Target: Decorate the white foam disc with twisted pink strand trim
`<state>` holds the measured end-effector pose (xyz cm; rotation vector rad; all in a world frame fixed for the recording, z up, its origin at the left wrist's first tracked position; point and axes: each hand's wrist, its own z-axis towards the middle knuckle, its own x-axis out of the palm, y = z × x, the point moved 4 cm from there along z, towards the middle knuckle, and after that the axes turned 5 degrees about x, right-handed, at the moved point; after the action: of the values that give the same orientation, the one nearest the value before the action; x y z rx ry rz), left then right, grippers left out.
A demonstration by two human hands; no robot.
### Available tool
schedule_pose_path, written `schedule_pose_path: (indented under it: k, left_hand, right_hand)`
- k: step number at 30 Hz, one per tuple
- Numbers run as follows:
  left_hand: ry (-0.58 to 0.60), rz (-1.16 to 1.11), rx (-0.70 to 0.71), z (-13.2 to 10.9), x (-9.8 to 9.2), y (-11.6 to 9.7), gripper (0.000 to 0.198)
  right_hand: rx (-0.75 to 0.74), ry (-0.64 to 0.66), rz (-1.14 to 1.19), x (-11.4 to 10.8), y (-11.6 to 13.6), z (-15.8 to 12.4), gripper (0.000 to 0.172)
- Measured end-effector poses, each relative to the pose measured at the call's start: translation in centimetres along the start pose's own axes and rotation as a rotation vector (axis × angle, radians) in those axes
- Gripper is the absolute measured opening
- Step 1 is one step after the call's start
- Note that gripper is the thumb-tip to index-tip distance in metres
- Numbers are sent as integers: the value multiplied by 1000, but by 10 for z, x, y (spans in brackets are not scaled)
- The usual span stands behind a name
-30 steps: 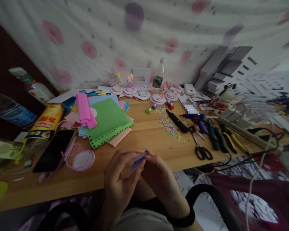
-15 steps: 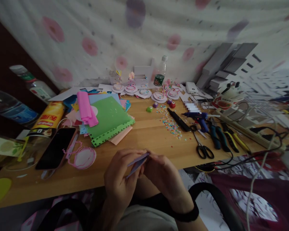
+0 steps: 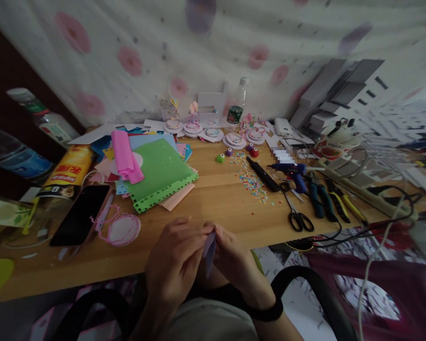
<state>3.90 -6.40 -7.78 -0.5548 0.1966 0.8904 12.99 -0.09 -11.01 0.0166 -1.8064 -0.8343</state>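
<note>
A small folded piece of purple paper is pinched between my two hands, just off the table's front edge. My left hand grips it from the left, thumb and fingers closed together. From the right, my right hand holds it too, with its fingertips meeting the left ones at the paper's top. Part of the paper is hidden behind the fingers. On the table to the left of my hands lies a white disc wound with pink cord.
Green craft sheets and a pink roll lie left of centre. To the right are confetti, scissors, a blue glue gun and pliers. A phone rests at left; decorated discs line the back.
The purple paper has turned from a slanting position to nearly upright, its two layers now close together. My hands have shifted slightly left, and the view has moved a little.
</note>
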Motion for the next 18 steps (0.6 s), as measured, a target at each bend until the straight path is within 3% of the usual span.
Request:
schedule_pose_path:
  k: [5,13,18]
  left_hand:
    - [-108,-40,-64,0,0,0,20]
    - [-174,-239,-224,3,8,5,10]
    - [-154,-258,-283,0,7,11,13]
  right_hand:
    - [38,16,37,5,0,0,32]
    - [5,-9,9,-7,-7,-1,32]
    - [28,-8,3,-4,-7,-1,28]
